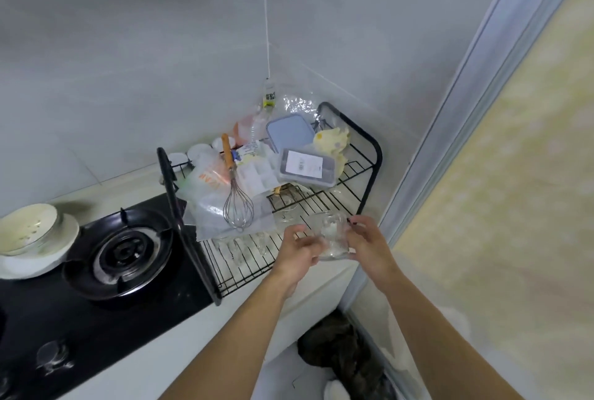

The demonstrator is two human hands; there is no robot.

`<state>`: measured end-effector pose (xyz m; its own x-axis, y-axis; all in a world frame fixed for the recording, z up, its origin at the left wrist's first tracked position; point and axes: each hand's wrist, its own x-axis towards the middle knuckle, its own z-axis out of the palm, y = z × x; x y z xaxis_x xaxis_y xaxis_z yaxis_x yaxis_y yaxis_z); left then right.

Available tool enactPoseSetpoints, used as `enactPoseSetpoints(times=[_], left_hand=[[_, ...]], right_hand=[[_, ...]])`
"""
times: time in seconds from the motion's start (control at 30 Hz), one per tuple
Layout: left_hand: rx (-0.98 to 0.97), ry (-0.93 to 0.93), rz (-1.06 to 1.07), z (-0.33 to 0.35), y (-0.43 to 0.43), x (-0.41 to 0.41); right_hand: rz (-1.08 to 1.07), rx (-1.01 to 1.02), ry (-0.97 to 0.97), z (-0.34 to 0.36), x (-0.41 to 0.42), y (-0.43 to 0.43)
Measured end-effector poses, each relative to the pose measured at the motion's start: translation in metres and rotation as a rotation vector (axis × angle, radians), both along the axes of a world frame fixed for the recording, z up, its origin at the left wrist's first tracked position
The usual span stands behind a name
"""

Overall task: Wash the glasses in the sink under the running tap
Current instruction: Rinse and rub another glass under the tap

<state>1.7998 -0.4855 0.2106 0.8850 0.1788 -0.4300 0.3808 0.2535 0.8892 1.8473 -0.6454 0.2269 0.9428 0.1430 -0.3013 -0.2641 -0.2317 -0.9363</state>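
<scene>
I have the glass (pixel 332 239) held up between both hands, just above the near right corner of the dish rack (pixel 308 198). My right hand (pixel 369 247) carries it, fingers curled round its right side. My left hand (pixel 299 253) meets the left side with fingers half bent, too blurred to tell whether they grip or only steady it. I use two hands, I judge, because smooth glass slips. More glasses (pixel 244 247) sit under the wire shelf, and a whisk (pixel 238 206) lies farther back. No sink or tap shows.
</scene>
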Motion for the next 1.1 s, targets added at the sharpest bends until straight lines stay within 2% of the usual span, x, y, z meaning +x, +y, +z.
enactPoseSetpoints(times=[0.23, 0.47, 0.67, 0.83, 1.1], left_hand=[[-0.024, 0.051, 0.269, -0.007, -0.024, 0.044], [-0.216, 0.112, 0.454, -0.024, -0.038, 0.085], [-0.235, 0.198, 0.648, -0.032, -0.042, 0.109], [-0.226, 0.194, 0.636, -0.031, -0.047, 0.121], [-0.084, 0.193, 0.503, -0.025, -0.050, 0.123]], right_hand=[[0.154, -0.100, 0.041, -0.017, 0.064, 0.002], [0.224, -0.021, 0.180, -0.040, 0.114, 0.016], [0.228, -0.018, 0.303, -0.068, 0.142, 0.034], [0.155, -0.032, 0.349, -0.077, 0.157, 0.052], [0.184, -0.020, 0.376, -0.075, 0.161, 0.057]])
